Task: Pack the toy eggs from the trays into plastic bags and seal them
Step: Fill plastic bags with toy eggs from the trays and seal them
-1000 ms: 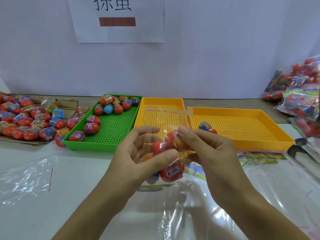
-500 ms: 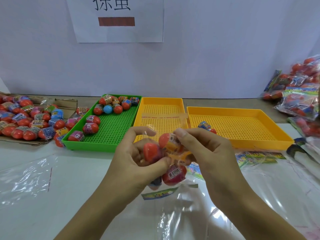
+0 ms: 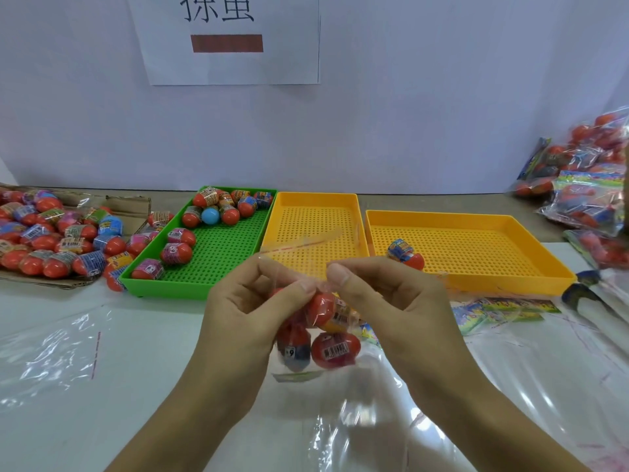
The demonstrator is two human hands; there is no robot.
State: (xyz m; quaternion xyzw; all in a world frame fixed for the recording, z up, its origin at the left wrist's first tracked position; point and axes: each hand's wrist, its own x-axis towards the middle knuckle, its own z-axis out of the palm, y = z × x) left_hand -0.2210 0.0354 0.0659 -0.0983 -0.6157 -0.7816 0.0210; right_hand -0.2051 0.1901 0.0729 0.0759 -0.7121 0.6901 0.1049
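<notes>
A white tabletop (image 3: pixel 143 369) ran under everything, backed by a pale wall with a paper sign (image 3: pixel 231 39) bearing two large handwritten characters, cut off at the top, above a brown-red bar. On the tabletop sat three perforated trays side by side: a wide yellow tray (image 3: pixel 510 264) on the right holding one toy egg (image 3: pixel 406 255), a smaller yellow tray (image 3: pixel 313 202) in the middle, and a green tray (image 3: pixel 163 287) on the left with about a dozen eggs, mostly at its far end. Left of it a flattened cardboard sheet (image 3: pixel 129 202) carried a heap of loose eggs (image 3: pixel 51 236). Filled bags (image 3: pixel 585 185) were piled at the far right. Both hands were near the middle, in front of the trays. The left hand (image 3: pixel 252 321) and right hand (image 3: pixel 391 311) each had a closed grip pinching the neck of a clear plastic bag (image 3: pixel 306 284), held above the tabletop with several red toy eggs (image 3: pixel 335 349) hanging inside. One egg showed a barcode label, another the digit 9.
</notes>
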